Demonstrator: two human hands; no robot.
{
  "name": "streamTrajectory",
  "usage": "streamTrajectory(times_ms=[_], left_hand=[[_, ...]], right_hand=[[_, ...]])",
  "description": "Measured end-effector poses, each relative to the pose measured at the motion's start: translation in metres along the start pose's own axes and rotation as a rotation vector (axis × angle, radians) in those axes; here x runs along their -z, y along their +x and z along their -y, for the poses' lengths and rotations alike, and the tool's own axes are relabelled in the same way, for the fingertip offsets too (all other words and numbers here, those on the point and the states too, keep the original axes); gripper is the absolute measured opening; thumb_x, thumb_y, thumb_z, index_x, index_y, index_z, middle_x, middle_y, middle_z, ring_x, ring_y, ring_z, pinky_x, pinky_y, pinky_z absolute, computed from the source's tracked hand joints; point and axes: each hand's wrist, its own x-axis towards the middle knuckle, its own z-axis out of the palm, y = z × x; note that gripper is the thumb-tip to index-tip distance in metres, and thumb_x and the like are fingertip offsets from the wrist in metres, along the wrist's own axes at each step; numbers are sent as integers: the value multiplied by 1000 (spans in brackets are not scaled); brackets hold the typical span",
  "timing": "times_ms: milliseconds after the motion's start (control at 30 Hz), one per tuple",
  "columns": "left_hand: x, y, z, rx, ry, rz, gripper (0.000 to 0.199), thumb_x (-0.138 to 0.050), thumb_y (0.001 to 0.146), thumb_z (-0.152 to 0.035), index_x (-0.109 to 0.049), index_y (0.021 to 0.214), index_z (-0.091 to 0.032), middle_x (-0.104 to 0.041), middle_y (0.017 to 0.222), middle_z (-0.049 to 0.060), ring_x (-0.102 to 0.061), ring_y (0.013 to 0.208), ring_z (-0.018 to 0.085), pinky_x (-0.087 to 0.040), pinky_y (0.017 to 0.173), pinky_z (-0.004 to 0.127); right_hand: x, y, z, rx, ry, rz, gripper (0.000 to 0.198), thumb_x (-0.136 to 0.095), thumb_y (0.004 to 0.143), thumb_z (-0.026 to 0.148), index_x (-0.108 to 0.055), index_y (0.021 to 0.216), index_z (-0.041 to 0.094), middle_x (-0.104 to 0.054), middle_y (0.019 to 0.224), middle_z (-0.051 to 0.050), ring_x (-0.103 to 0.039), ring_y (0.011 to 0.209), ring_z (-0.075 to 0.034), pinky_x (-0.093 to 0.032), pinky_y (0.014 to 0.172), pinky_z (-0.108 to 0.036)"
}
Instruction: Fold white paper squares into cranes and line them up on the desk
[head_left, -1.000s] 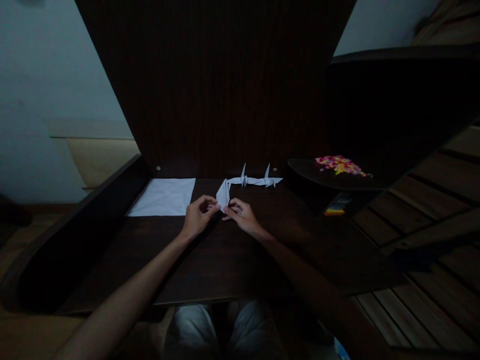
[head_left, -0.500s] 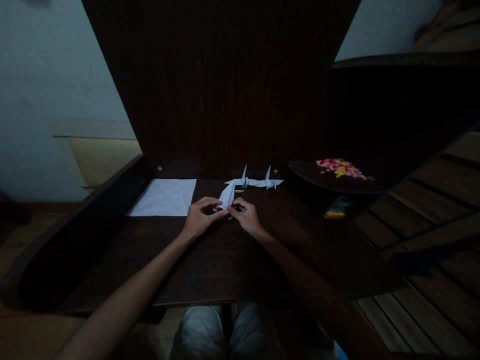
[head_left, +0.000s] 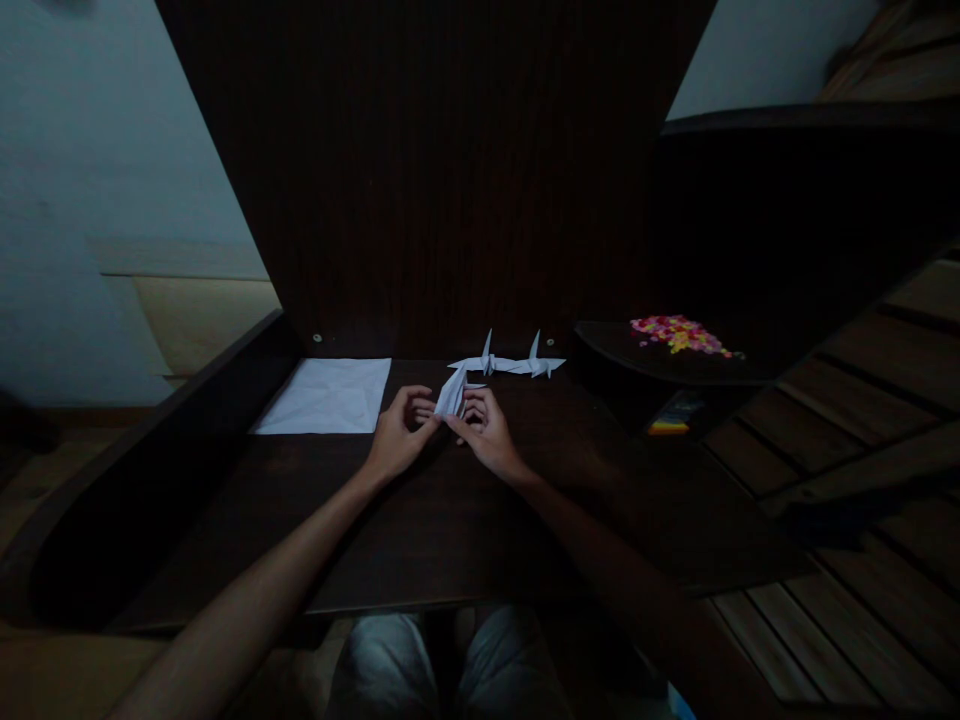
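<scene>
A piece of folded white paper (head_left: 451,393), pointed at its top and showing several layers, is held between both hands above the dark table. My left hand (head_left: 403,428) pinches its lower left side with thumb and fingers. On the other side, my right hand (head_left: 486,428) grips it at the lower right, thumb at the bottom edge and fingers curled behind. Just beyond, two folded white paper cranes (head_left: 489,362) stand in a row at the back of the table. A creased white paper sheet (head_left: 326,396) lies flat to the left.
A small heap of pink, red and yellow bits (head_left: 681,334) sits on a raised dark shelf (head_left: 607,345) at the right. The table (head_left: 390,540) has a raised side panel (head_left: 165,480) on the left and a tall dark board (head_left: 450,180) behind.
My right thumb has shifted left along the paper's bottom edge. The folded paper has turned slightly and its layers look more spread. My left fingers are a little more curled.
</scene>
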Motion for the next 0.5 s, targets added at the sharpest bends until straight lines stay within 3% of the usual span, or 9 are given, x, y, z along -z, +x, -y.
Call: streamTrajectory(times_ms=[200,400,500], left_hand=[[0,1,2,5,0,75,50,-57,76,-22,-44,124,-17,-61,91,4,-61,84,15,-48,82,31],[0,0,2,-2,17,94,58,-55,78,-24,-39,133,-17,-63,98,6,-61,88,17,-48,84,34],[-1,0,2,-11,32,91,59,-54,79,-24,-38,136,-18,-62,112,9,-60,98,20,-46,90,37]], right_hand=[[-1,-3,3,49,-70,29,49,-66,73,33,-42,116,26,-52,84,0,-51,70,-11,-43,48,-17],[-1,-4,0,76,-125,50,50,-64,75,34,-42,119,26,-54,84,0,-52,71,-12,-42,50,-18],[-2,-4,-2,94,-142,67,49,-63,76,34,-43,120,27,-54,85,0,-52,72,-12,-42,52,-19]])
